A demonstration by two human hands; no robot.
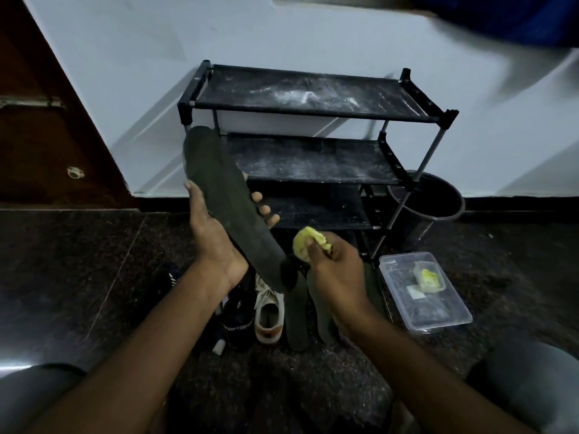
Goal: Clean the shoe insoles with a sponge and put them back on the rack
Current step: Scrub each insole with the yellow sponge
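Left hand (216,236) curls round the long dark flat insole (233,205), tilting it up before the near black rack (313,158) so right hand (332,267), pinching the crumpled yellow sponge (308,242), reaches its surface.

The insole (225,202) covers much of the left hand (213,242); only fingertips (264,209) show past its right edge, and its lower end is blurred. The right hand (335,270) hides part of the sponge (305,242) and the tops of two floor insoles (297,321). The left forearm (175,308) covers part of the black shoes (238,321); their print is too small to read. The rack (313,104) hides part of the bucket (438,202).
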